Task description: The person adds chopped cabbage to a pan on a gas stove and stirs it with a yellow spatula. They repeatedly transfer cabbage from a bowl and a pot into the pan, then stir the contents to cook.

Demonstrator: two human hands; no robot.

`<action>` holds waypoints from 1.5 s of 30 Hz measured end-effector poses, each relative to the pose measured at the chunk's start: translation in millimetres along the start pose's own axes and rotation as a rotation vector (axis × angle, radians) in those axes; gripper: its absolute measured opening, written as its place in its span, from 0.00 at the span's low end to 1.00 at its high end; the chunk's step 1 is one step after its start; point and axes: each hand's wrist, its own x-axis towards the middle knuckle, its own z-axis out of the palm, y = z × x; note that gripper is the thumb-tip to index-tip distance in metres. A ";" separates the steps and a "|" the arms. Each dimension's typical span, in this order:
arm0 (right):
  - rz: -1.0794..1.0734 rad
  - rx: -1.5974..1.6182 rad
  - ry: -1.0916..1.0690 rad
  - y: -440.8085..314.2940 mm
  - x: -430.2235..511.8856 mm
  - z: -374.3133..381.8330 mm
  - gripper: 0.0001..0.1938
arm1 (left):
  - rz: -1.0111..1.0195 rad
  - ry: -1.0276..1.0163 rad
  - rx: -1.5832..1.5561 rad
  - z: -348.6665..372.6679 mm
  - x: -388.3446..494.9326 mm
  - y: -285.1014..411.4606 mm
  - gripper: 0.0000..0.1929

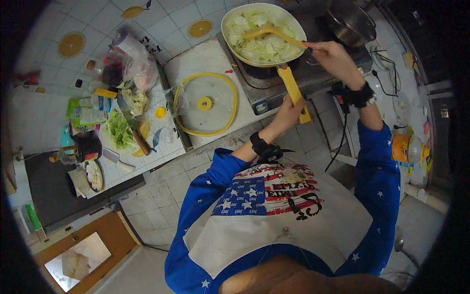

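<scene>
A white pan (229,46) rests on the black stove (257,86), filled with chopped pale-green cabbage (253,51). My left hand (284,117) is closed around the pan's yellow handle (290,82). Above the pan's right rim, my right hand (332,57) grips a yellow spatula (282,35), whose head lies among the cabbage. Left of the stove, a glass lid with a yellow rim and yellow knob (204,104) lies flat on the white counter.
A dark metal pot (352,25) stands at the stove's right. On the left counter are a knife with a wooden handle (140,142), leafy greens (119,130), a cleaver (117,158), plastic bags (141,70) and a plate of food (94,175). A large bottle (407,148) stands at right.
</scene>
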 end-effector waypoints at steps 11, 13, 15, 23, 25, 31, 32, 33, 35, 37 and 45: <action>-0.093 -0.124 -0.026 6.2 -38.6 -5.7 0.15 | -0.045 -0.029 -0.076 0.5 -0.8 0.9 0.11; 0.043 -0.071 -0.081 8.6 -58.3 -48.6 0.15 | -0.043 -0.019 -0.051 0.5 -0.1 0.9 0.11; 0.195 -0.090 -0.157 0.9 -67.8 -74.5 0.15 | -0.025 -0.002 -0.024 0.6 0.8 -0.1 0.10; 0.036 -0.146 -0.024 15.3 -12.7 5.4 0.14 | -0.059 -0.051 -0.019 -1.3 0.2 1.0 0.11; 0.074 -0.084 -0.008 25.2 -6.5 24.8 0.15 | -0.062 -0.046 -0.022 -2.5 -0.1 0.0 0.11; 0.018 -0.163 -0.055 12.2 -36.2 -15.1 0.14 | 0.036 -0.028 0.059 -4.2 3.2 -3.4 0.12; 0.042 -0.123 -0.128 8.7 -40.5 -34.7 0.14 | 0.050 -0.017 0.058 -3.8 2.4 -2.6 0.12; 0.149 -0.119 -0.195 7.1 -44.9 -54.2 0.15 | 0.033 -0.002 0.076 -3.2 0.9 -1.2 0.12; 0.223 -0.036 -0.170 7.6 -45.8 -75.2 0.16 | -0.005 0.010 0.048 -2.3 -2.0 3.1 0.12; 0.106 0.024 -0.140 10.8 -33.3 -77.0 0.16 | -0.061 0.012 0.025 -2.1 -4.4 5.7 0.12; 0.081 -0.052 -0.112 10.0 36.1 57.3 0.17 | 0.003 0.002 0.069 -4.9 2.8 -4.5 0.12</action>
